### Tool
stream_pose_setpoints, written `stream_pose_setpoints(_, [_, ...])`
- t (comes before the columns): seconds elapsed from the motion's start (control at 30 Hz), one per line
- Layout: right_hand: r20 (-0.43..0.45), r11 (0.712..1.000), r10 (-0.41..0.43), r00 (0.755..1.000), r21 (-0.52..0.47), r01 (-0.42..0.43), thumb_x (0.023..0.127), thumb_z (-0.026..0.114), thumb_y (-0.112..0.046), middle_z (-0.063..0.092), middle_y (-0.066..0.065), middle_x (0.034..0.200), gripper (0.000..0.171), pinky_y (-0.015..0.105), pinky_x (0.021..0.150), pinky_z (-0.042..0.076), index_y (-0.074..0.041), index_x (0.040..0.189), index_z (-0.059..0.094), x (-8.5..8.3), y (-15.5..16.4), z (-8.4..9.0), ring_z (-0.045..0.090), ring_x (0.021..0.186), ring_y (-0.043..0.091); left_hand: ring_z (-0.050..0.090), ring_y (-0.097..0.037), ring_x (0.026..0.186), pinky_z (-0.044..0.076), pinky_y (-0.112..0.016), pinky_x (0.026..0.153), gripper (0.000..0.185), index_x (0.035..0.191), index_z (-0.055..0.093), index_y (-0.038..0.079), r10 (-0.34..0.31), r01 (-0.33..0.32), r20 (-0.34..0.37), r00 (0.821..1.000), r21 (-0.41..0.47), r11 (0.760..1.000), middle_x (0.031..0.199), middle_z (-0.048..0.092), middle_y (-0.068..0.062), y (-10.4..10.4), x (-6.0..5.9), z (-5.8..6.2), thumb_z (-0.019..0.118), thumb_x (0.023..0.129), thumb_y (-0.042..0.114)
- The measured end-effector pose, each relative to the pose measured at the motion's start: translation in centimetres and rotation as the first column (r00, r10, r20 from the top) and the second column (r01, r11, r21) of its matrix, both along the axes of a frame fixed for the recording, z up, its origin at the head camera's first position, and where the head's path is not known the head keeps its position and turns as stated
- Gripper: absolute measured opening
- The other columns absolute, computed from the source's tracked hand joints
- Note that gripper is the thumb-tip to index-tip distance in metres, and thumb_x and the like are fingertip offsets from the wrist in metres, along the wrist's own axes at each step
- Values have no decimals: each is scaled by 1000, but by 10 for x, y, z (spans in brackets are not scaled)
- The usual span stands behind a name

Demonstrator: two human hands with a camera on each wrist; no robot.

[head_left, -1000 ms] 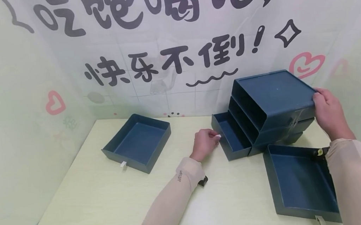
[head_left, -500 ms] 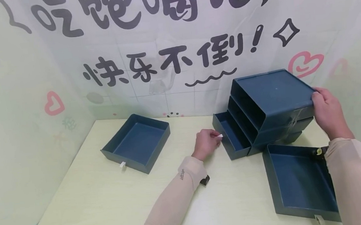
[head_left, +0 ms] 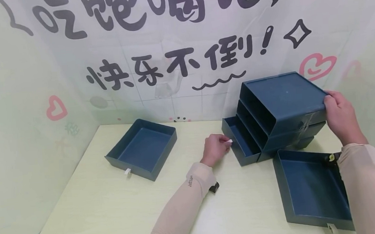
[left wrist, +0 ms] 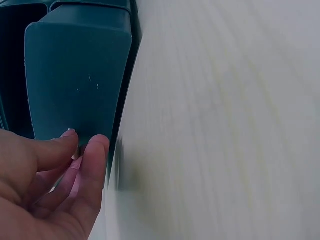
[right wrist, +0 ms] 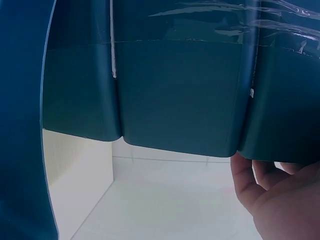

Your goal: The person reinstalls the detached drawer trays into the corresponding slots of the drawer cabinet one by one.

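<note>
White tab (head_left: 230, 141) between thumb and fingertips: that is what your left hand (head_left: 215, 149) pinches, the fingers closed together on it so that the wrist view hides most of it. The tab sits on the front of the bottom drawer (head_left: 250, 159), dark blue, which stands part-way out of the lowest opening of the cabinet (head_left: 285, 100). Your right hand (head_left: 344, 117) is clamped on the cabinet's top unit at its far end, fingers curled around the edge. The cabinet is a three-tier stack, its openings facing your left hand; the upper two show dark interiors, and clear tape (head_left: 305, 122) runs across its side.

Just beside the cabinet, on your side of it, a right-hand loose drawer (head_left: 315, 184) lies upright on the table (head_left: 92, 212), partly covered by your right sleeve (head_left: 368, 187); its pale tab (head_left: 332, 228) points toward you. Well apart, to the left, rests a left-hand loose drawer (head_left: 143, 148), also upright, with its own small tab (head_left: 127, 171). Behind everything hangs a pale sheet (head_left: 186, 106) printed with large dark characters and pink hearts.
</note>
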State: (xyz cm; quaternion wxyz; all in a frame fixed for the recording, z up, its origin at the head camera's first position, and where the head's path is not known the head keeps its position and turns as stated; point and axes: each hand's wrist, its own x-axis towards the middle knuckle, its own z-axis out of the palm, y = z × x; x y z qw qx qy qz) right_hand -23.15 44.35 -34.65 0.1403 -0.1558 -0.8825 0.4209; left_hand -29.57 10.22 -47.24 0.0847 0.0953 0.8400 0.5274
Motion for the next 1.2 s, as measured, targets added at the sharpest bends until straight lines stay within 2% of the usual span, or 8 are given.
stream_pose_setpoints(0.13, [7,1000,0,1000,-5,0,106,21,-46,28,20,167,64,65,123,20,-15,161,30,1,0,0,27,146,44,73,-17,71,52,-17,62,12,101,77,2,4,-4,-1,1000,3,1000,87,78,-11,3,0,-1,73,93,9])
stream_pose_setpoints(0.43, [0,1000,-11,1000,-15,11,105,22,-45,28,20,167,63,61,125,19,-15,161,30,0,1,2,26,148,43,65,-7,63,50,-16,62,13,102,78,4,9,-9,-52,999,-7,1000,85,78,-8,10,-1,-2,73,94,12])
stream_pose_setpoints(0.7, [-12,1000,-7,1000,-17,7,106,23,-45,29,20,166,63,59,125,20,-15,160,31,0,0,0,27,148,42,65,-8,63,51,-17,62,13,103,77,3,19,-19,-38,999,7,1000,88,79,-9,15,0,-4,73,94,11])
stream_pose_setpoints(0.93, [-11,1000,-4,1000,-18,4,106,23,-45,27,19,167,62,60,125,19,-16,161,31,-1,1,1,26,147,43,68,-11,65,49,-16,61,14,106,76,3,13,-13,-54,998,10,1000,89,79,-10,19,-1,-5,71,96,12])
stream_pose_setpoints(1.2, [-10,1000,-15,1000,-23,15,105,23,-45,30,20,166,63,60,124,21,-15,160,33,0,-2,0,28,144,40,66,-9,64,52,-18,62,17,112,75,2,4,-3,-12,1000,27,1000,94,78,-11,23,2,-4,68,97,9])
